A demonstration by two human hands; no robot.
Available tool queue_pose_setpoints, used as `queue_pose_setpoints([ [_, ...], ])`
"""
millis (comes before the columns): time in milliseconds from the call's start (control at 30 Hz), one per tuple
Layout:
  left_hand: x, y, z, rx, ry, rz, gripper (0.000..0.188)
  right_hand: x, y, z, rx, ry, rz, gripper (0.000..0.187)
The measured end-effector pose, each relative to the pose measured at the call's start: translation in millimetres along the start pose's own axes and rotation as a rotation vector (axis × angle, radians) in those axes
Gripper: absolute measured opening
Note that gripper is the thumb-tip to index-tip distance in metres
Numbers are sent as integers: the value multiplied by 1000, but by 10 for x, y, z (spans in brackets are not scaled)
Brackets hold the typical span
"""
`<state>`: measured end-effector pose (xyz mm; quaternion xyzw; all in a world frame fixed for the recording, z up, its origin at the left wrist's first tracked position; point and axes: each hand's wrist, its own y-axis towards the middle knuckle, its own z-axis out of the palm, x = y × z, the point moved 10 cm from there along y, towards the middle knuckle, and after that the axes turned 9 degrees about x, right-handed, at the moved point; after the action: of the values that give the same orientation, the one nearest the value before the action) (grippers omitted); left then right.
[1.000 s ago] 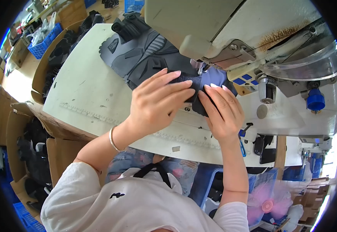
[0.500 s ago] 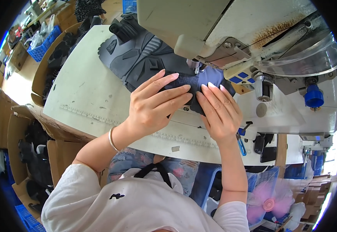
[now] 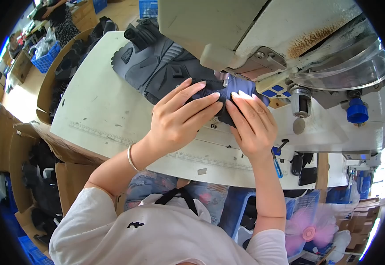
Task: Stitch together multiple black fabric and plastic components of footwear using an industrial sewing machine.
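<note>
A dark grey and black moulded piece, like a shoe upper, lies at a slant on the white sewing table with its right end under the sewing machine's presser foot. My left hand rests on its near edge, fingers stretched out and lying over the black material. Beside it, fingertips almost meeting, my right hand lies with extended fingers over the piece's near right end. A black edge shows raised between the two hands. Bluish-purple material appears beyond my right fingertips. Both thumbs are largely hidden.
The sewing machine head hangs low over the work. Blue-handled snips lie right of my right wrist. Cardboard boxes of black pieces stand at the left, a pink fan at lower right. Another person stands at far upper left.
The black edge between my hands has risen and covers the textured strip seen before. My hands have shifted slightly. The person at upper left has come further into view.
</note>
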<state>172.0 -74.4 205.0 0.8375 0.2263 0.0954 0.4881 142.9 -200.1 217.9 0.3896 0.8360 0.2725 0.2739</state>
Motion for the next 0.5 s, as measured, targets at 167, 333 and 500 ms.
queue_pose_setpoints([
  [167,126,-3,1,38,-175,-88,28,-10,-22,-57,-55,56,5,26],
  [333,85,56,-47,38,-175,-60,24,-6,-13,-72,-60,41,-3,22],
  [500,-70,34,-19,11,-12,59,20,-1,-57,-59,-68,17,-14,18],
])
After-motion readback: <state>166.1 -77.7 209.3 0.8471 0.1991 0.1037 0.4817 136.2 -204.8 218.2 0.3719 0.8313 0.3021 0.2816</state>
